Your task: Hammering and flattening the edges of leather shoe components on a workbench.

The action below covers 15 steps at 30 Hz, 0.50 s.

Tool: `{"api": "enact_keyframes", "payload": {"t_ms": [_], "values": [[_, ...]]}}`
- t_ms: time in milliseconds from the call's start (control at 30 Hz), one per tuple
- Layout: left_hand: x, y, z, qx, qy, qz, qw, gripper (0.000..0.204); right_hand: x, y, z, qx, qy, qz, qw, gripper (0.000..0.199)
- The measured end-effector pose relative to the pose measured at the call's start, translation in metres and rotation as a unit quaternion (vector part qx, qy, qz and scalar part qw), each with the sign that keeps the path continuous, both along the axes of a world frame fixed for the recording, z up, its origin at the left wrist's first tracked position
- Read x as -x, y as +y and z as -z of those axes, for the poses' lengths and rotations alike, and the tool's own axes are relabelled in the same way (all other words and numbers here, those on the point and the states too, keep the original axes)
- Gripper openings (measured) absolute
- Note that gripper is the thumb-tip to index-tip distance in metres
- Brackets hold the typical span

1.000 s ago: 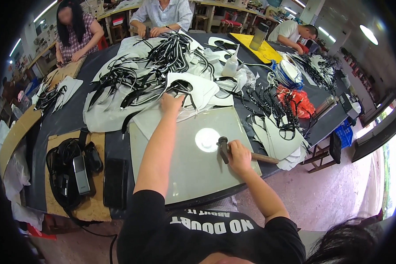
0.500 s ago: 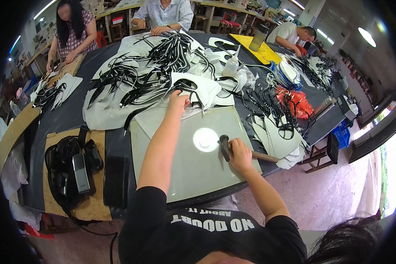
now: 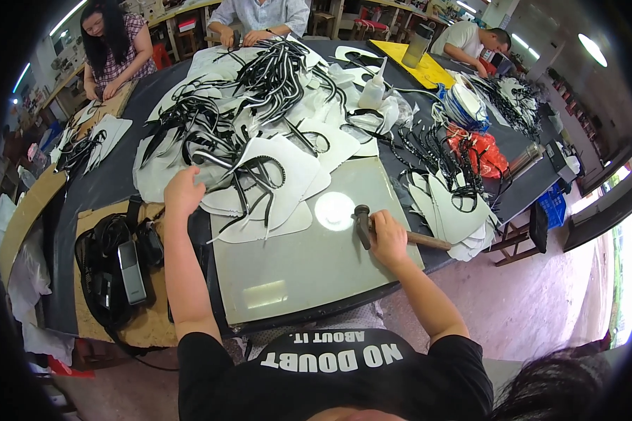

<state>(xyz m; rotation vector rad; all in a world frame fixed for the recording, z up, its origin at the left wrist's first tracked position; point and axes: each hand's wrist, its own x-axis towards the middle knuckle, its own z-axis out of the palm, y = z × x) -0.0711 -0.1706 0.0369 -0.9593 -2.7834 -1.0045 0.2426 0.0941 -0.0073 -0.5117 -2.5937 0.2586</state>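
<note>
Head view: left hand is at the near-left edge of the piled work, fingers pointing forward and thumb set apart from them, close to the rounded end of a black strap; cannot tell whether it pinches anything. Right hand is closed around a hammer, its dark head to the left of the fist and its wooden handle running out to the right. Hammer is over the right part of a smooth grey-green slab, which shows a bright round reflection. White cut pieces with black straps lie overlapped across the far-left part of the slab, between the two hands. Beyond them, a heap of black-and-white straps covers the middle of the dark worktop. Right of the slab: a second stack of white pieces; farther back, a red plastic bag and a squeeze bottle. Left of the slab: a cardboard sheet bearing cables and a silver-grey device. Three co-workers are at the far side, one to the left, one in the middle, one to the right.
</note>
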Motion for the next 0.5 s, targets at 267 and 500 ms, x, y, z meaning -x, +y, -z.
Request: {"api": "enact_keyframes", "payload": {"t_ms": [267,500], "values": [[-0.086,0.158,-0.026,-0.047,0.161,0.22,0.961,0.034,-0.003,0.004,-0.002,0.0,0.007,-0.012,1.0,0.026],[-0.105,0.294,0.032,0.097,0.12,0.307,0.939,0.043,-0.001,-0.001,-0.004,0.007,-0.007,-0.016,1.0,0.027]]}}
